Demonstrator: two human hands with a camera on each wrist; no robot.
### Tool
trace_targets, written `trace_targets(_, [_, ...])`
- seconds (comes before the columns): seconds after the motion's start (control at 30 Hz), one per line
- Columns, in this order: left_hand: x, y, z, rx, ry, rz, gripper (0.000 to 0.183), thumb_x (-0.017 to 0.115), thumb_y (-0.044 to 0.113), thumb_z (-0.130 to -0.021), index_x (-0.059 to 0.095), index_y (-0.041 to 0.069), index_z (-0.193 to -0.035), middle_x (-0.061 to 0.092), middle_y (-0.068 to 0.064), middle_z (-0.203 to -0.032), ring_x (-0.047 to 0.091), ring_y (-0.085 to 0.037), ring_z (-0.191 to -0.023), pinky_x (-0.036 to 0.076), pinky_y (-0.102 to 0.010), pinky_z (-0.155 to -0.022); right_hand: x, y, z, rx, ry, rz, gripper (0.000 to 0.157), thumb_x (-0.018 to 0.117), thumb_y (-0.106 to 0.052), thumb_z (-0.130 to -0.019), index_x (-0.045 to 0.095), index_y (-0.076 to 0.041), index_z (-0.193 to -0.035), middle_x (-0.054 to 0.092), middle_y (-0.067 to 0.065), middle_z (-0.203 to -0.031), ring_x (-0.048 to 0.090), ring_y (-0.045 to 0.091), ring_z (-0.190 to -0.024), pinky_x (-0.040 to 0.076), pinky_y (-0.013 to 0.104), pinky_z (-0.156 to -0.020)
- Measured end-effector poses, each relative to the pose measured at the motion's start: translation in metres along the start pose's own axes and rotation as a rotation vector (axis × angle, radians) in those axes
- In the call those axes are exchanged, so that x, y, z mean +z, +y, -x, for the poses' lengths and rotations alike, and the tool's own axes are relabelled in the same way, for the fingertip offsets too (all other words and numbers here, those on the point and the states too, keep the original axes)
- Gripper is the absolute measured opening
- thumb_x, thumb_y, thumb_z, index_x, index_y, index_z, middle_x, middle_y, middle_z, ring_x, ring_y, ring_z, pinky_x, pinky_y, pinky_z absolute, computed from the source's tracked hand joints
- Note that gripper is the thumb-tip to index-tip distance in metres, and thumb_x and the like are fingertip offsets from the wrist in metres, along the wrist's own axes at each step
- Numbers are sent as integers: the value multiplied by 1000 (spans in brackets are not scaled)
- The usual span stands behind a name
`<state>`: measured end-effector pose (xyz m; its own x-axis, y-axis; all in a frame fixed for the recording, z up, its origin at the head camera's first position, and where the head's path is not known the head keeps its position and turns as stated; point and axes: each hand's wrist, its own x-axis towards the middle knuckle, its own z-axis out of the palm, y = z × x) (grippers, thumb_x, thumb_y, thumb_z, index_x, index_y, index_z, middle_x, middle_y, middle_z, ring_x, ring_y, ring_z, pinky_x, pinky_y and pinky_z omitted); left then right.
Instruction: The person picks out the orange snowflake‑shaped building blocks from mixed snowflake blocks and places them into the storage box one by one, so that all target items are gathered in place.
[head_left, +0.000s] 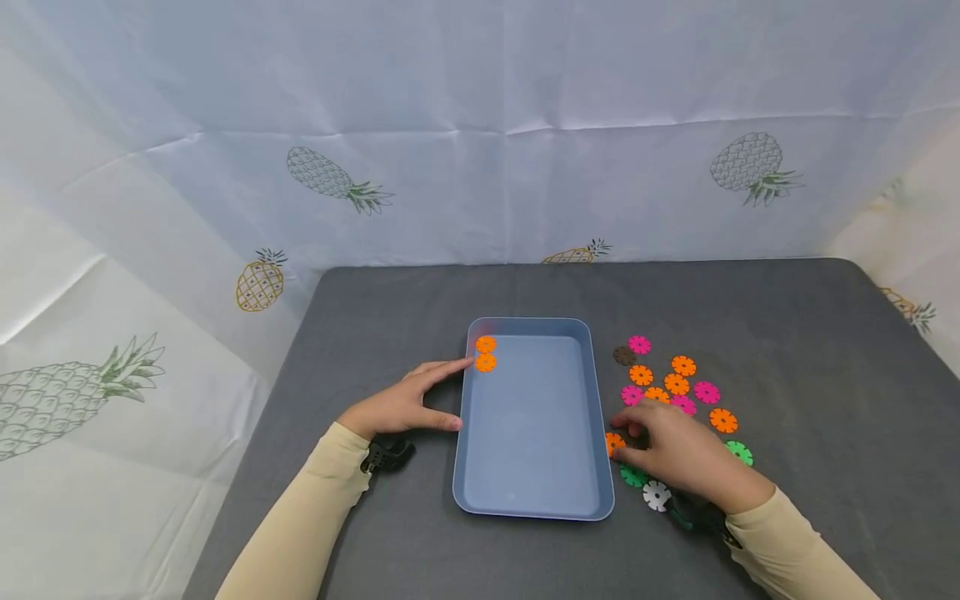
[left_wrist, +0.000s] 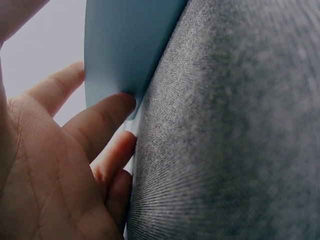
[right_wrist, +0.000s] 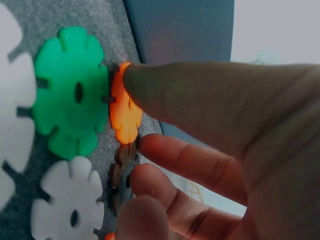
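The left hand [head_left: 405, 404] rests at the left side of a blue-grey rectangular tray [head_left: 532, 433], fingers spread, fingertips and thumb against its wall. Two orange notched plastic discs [head_left: 486, 362] lie one behind the other in the tray's far left corner. Beside the tray's right wall, the right hand [head_left: 678, 446] pinches another orange disc [right_wrist: 120, 112] by its edges, thumb at one side and index fingertip at the other. Close by, the right wrist view shows a green disc [right_wrist: 67, 100], a white disc [right_wrist: 55, 200] and a brownish disc [right_wrist: 117, 182] partly behind the fingers.
Several more discs lie scattered right of the tray, including a pink disc [head_left: 707, 392], a brown disc [head_left: 624, 356] and a bright green disc [head_left: 738, 452]. Dark grey cloth [head_left: 405, 308] covers the table. A white pineapple-print curtain [head_left: 480, 192] hangs behind it.
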<state>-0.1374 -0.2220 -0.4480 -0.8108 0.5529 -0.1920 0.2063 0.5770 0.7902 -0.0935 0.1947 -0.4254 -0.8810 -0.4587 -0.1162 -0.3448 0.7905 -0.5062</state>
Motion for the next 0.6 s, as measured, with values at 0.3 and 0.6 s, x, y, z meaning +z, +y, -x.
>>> trace_targets(0.3, [0,2,1,2,4,16,93,86,45,-87,34,40,-165,33,-3,-168,25,-29,-155,27,-66,-119,5,-1,-1,-9,-6,-31,25,90,-19,-83,77,-14,-104,63,-8,-89,55,9,-80,51,30,-68])
trace_targets(0.6, [0,5,2,-13,0,33,93,85,47,-87,34,41,-164,31,-5,-168,25,-29,-155,27,-67,-119,4,0,1,49,-17,-96,29,91,-19,-82,64,-16,-94,57,-6,-82,51,10,-71,45,26,-62])
